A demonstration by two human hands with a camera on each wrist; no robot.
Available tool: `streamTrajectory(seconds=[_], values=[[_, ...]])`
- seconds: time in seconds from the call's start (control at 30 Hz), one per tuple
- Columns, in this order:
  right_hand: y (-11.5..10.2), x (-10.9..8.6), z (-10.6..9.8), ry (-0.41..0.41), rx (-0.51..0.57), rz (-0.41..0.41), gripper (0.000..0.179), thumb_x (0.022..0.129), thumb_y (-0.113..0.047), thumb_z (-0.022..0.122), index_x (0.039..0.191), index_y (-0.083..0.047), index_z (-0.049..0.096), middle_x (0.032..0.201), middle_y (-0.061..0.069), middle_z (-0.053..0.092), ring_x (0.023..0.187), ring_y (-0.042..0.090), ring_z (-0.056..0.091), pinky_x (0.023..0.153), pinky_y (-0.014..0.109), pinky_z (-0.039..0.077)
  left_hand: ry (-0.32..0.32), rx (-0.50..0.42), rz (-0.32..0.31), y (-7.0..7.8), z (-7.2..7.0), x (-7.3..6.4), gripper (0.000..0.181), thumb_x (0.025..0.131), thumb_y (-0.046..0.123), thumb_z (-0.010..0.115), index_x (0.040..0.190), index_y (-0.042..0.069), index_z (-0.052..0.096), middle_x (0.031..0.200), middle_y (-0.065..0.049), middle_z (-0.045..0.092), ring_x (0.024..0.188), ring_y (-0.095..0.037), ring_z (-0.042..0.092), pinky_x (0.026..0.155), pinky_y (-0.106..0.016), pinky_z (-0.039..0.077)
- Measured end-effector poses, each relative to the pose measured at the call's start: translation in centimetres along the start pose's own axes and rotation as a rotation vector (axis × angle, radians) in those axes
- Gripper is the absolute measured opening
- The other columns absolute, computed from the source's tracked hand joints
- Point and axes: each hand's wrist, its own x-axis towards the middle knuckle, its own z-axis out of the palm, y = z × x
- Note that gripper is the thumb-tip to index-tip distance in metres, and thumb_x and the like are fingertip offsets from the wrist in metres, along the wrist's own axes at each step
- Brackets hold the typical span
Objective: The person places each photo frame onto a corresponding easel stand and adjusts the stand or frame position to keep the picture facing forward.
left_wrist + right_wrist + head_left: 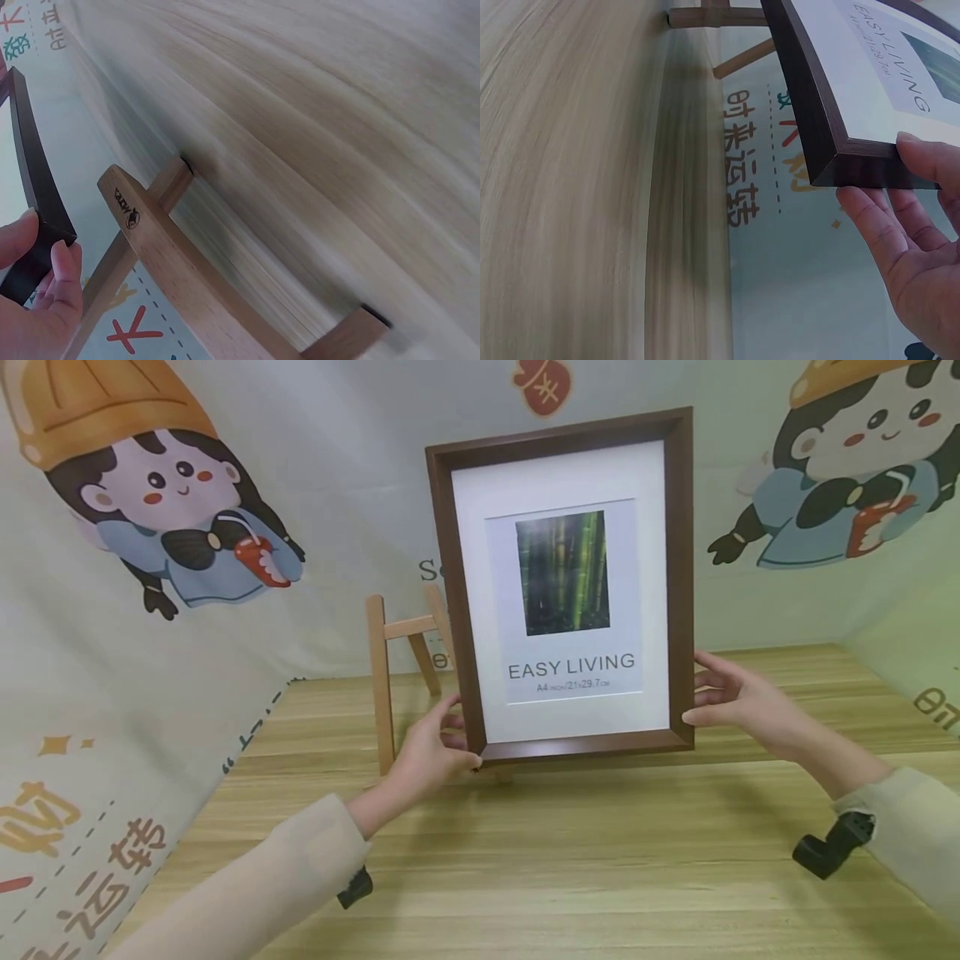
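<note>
A brown picture frame (681,577) with a white mat and a bamboo print reading "EASY LIVING" is held upright between both hands. My left hand (435,747) grips its lower left corner, thumb on the front. The right hand (738,697) holds the right side near the bottom, thumb in front and fingers round the side. Behind the picture frame and to its left stands a small wooden easel (378,685), partly hidden by it. In the right wrist view the picture frame's lower corner (832,161) hangs above the table.
A wood-grain table (585,860) lies below. Behind and at the sides hangs a pale cloth backdrop (337,468) with cartoon figures and lettering. The easel's ledge (187,270) and feet show close up in the left wrist view.
</note>
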Motion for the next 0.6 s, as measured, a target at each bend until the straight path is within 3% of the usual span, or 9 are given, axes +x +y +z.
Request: streamTrajectory(seconds=[0.2,0.6], values=[[-0.5,0.7,0.7,-0.018,-0.014,0.002,0.086,0.085,-0.011,0.064,0.147,-0.006,0.004,0.13,0.02,0.038,0.096,-0.004,0.049,0.079,0.013,0.045,0.021,0.037,0.007,-0.3,-0.9,-0.2,0.092,0.066,-0.013,0.072,0.143,0.006,0.026,0.118,-0.019,0.054,0.097,-0.028,0.06,0.075,-0.029,0.055],[-0.9,1.8,1.7,-0.027,0.017,-0.011,0.086,0.084,-0.011,0.064,0.147,-0.006,0.006,0.128,0.019,0.039,0.097,-0.001,0.049,0.08,0.013,0.045,0.039,0.048,0.008,-0.8,-2.0,-0.5,0.092,0.067,-0.013,0.071,0.144,0.005,0.023,0.121,-0.021,0.052,0.099,-0.029,0.059,0.078,-0.03,0.054]])
